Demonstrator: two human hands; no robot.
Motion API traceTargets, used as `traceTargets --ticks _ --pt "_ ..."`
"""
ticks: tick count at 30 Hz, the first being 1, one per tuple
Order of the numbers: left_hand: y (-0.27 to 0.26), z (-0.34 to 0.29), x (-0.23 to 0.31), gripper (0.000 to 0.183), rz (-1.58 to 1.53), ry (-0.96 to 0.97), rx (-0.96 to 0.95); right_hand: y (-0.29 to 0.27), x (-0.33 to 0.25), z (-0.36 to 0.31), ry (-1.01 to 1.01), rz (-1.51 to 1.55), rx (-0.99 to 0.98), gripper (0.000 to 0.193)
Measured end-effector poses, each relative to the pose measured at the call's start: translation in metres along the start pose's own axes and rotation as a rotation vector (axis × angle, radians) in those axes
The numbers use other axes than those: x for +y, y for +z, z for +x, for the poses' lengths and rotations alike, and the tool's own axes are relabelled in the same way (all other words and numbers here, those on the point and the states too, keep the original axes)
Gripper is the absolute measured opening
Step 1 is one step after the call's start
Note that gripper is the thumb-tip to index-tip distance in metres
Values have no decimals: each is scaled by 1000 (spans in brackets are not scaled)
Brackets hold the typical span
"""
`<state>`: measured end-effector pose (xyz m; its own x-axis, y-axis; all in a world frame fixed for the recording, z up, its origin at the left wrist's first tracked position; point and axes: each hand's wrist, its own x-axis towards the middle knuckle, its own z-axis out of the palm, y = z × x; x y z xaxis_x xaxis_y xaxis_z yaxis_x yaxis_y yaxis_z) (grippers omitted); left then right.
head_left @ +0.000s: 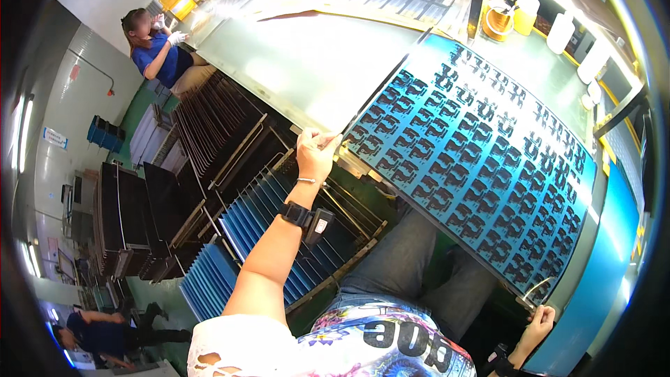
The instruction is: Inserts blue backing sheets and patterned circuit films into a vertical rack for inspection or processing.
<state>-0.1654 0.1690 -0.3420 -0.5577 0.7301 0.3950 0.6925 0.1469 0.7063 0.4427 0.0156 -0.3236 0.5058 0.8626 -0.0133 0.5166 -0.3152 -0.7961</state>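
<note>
Panel, blue with dark printed shapes, lay on the worktop, to the far side of both hands. Long axis ran left to right, along the near edge from one hand to the other. Left hand had a narrow grip, thumb and fingers pinching the near left corner. Right hand was at the near right corner, fingers curled; couldn't tell if that grip held anything, too small. Left was the surer contact. Rack of blue sheets stood left, below worktop height.
</note>
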Motion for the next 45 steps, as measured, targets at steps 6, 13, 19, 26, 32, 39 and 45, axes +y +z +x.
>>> traceTargets --ticks 6,13,19,26,32,39,45 --pt "0 1 11 12 -394 -306 -83 0 -12 -1 104 13 41 14" --pt "1 -5 -10 19 -177 -208 -49 -3 -4 -5 124 16 22 14" --pt "-6 -7 -5 17 -21 -144 -25 3 -18 -15 137 -7 20 13" --pt "6 11 15 31 254 140 -15 9 -35 -13 -140 -190 170 10" --pt "-22 19 13 41 456 609 -334 5 -105 -3 -398 -845 -78 54" --pt "-21 13 30 40 354 591 -457 7 -82 157 -799 -1051 -420 47" --pt "-26 15 39 35 441 561 -466 65 -126 280 -272 -1085 -316 54"
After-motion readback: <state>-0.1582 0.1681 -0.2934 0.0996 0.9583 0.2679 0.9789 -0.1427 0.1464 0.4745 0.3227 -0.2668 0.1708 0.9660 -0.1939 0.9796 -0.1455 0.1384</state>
